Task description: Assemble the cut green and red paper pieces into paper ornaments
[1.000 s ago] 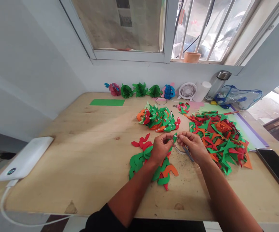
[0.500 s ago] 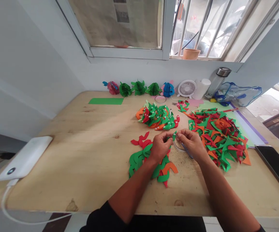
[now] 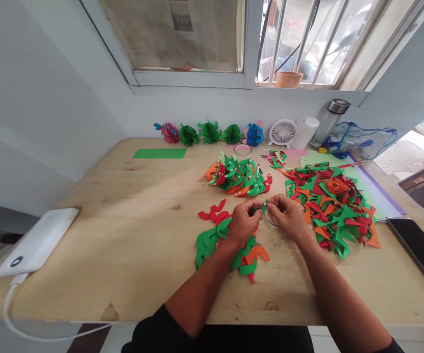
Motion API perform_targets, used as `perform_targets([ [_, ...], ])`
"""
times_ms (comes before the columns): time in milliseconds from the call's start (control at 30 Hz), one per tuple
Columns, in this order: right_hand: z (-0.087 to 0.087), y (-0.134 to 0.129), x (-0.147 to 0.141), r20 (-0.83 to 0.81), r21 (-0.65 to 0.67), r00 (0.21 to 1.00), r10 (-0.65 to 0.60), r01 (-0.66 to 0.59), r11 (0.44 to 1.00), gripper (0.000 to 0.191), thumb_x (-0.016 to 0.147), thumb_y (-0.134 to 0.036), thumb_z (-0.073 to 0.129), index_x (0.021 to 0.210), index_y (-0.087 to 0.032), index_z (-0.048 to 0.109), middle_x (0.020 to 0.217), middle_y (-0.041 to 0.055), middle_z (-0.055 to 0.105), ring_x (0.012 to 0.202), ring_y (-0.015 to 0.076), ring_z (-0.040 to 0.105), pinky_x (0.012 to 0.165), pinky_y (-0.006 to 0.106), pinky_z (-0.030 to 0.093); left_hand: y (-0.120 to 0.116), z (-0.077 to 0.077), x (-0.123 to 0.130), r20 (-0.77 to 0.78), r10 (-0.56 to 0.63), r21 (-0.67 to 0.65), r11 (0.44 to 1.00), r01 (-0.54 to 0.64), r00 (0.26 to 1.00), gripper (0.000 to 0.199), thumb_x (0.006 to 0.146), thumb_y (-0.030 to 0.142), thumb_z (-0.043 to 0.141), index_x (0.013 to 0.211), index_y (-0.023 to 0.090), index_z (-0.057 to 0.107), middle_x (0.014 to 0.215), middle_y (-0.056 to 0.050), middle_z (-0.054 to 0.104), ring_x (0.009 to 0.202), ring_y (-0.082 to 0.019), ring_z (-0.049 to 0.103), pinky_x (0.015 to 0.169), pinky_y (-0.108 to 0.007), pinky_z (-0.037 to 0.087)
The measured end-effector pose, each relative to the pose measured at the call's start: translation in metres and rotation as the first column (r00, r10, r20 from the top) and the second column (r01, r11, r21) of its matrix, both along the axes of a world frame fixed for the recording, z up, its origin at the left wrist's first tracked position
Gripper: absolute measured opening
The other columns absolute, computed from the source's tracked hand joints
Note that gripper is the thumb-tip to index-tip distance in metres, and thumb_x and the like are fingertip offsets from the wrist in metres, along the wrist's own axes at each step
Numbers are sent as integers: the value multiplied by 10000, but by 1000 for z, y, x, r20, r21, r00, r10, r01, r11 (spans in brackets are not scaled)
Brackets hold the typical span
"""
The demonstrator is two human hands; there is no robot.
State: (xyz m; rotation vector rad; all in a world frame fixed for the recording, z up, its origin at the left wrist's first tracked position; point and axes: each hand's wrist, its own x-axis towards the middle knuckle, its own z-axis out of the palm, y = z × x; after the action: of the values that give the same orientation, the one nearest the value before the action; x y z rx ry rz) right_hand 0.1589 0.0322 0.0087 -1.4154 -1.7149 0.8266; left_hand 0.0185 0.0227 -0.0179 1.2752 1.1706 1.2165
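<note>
Between my two hands is a small green paper piece (image 3: 264, 206). My left hand (image 3: 245, 220) pinches it from the left, above a pile of curved green, red and orange paper pieces (image 3: 208, 245). My right hand (image 3: 288, 215) has its fingertips closed at the piece's right side; whether they grip the paper is too small to tell. A pale ring (image 3: 268, 223) lies on the table just under the hands, partly covered by my right hand. Beyond the hands sits a cluster of green, red and orange pieces with small white patches (image 3: 239, 176).
A heap of paper scraps (image 3: 336, 206) and a phone (image 3: 417, 250) lie at the right. Folded paper figures (image 3: 210, 132), a small fan (image 3: 283, 132) and a bottle (image 3: 331, 122) line the wall. A green strip (image 3: 159, 153) and white power bank (image 3: 37, 242) are leftward.
The camera view has shifted slightly. My right hand has turned a little and covers more of the things beneath it; my left hand stays nearly the same.
</note>
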Motion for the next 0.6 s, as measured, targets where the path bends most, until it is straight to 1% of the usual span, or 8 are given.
perform_targets([
  [200, 9, -6, -4, 190, 136, 980, -63, 37, 990, 132, 782, -308, 510, 725, -201, 561, 583, -15, 563, 532, 118, 482, 524, 228, 353, 0, -1, 0, -11, -21, 19, 1000, 21, 1000, 281, 702, 172, 502, 905, 133, 693, 679, -2, 634, 585, -98, 536, 555, -204, 412],
  [333, 12, -9, -7, 270, 180, 959, -87, 39, 983, 120, 789, -297, 507, 749, -198, 560, 593, -18, 579, 537, 114, 506, 535, 221, 347, 0, 0, 0, -4, -18, 34, 999, 18, 1000, 263, 695, 157, 497, 877, 133, 685, 699, -3, 643, 592, -96, 543, 559, -202, 419],
  [500, 9, -8, -6, 296, 176, 950, -96, 44, 983, 117, 780, -304, 523, 819, -202, 564, 598, -23, 590, 547, 122, 534, 537, 226, 343, 1, 0, 0, 13, 4, 17, 1000, -4, 1000, 232, 691, 168, 517, 852, 143, 682, 708, -2, 653, 594, -99, 558, 567, -207, 438],
  [600, 7, -2, 2, 243, 165, 964, -104, 64, 984, 148, 775, -316, 533, 856, -200, 575, 605, -23, 589, 545, 122, 525, 549, 227, 363, 3, 1, -1, 71, 76, -29, 997, -74, 995, 242, 687, 184, 544, 889, 144, 672, 673, 8, 633, 550, -88, 548, 537, -202, 433],
])
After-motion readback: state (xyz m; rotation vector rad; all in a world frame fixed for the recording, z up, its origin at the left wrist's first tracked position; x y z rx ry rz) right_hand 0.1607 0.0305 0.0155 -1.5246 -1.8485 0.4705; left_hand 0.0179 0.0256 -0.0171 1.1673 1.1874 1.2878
